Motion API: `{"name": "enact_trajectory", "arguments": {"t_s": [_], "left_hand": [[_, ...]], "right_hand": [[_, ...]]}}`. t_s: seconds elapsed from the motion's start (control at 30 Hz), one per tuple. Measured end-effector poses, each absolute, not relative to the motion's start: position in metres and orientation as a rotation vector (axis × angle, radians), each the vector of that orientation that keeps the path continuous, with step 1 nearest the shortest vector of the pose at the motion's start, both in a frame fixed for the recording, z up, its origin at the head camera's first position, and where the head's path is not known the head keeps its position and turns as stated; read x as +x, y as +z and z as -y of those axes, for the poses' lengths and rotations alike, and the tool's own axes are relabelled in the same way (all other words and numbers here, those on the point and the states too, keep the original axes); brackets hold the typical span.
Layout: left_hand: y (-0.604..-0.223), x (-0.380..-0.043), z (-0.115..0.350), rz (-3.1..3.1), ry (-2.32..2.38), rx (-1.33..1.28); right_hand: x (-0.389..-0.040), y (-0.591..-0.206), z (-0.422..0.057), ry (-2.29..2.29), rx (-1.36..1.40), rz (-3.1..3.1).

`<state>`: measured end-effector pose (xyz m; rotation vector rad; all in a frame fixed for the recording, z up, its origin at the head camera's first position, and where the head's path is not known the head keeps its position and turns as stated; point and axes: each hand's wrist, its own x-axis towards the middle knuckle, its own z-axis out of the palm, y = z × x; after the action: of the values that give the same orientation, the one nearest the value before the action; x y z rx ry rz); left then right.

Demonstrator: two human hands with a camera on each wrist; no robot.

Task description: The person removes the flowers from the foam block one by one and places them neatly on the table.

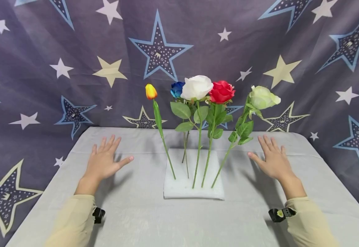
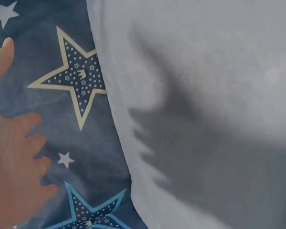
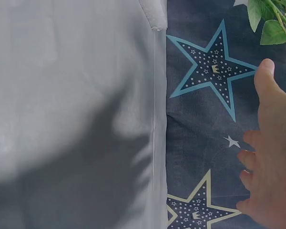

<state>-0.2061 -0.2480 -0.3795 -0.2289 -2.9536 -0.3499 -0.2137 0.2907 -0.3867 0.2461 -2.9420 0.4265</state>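
Observation:
Several artificial flowers stand in a white foam block (image 1: 179, 190) at the middle of the table. From left to right these are an orange-yellow tulip (image 1: 151, 91), a blue rose (image 1: 177, 89) partly behind a white rose (image 1: 196, 87), a red rose (image 1: 221, 92) and a pale green rose (image 1: 263, 97) leaning right. My left hand (image 1: 103, 163) hovers left of the block, fingers spread, holding nothing. On the other side my right hand (image 1: 273, 161) is likewise spread and holds nothing, below the green rose's leaves. Leaves (image 3: 275, 31) show at the top corner of the right wrist view.
A pale grey cloth covers the table (image 1: 136, 219). Behind it and at both sides hangs a dark curtain (image 1: 83, 44) with a star print. Each wrist wears a black strapped device, the right device (image 1: 281, 214) and the left device (image 1: 99, 215).

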Motion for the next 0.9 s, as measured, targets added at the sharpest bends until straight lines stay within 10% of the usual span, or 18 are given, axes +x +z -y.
{"name": "enact_trajectory", "arguments": {"t_s": [0.9], "left_hand": [[-0.400,-0.207,0.224,2.896,-0.449,-0.387]], "right_hand": [[-0.211,-0.412,-0.265,0.525,0.409,2.943]]}}
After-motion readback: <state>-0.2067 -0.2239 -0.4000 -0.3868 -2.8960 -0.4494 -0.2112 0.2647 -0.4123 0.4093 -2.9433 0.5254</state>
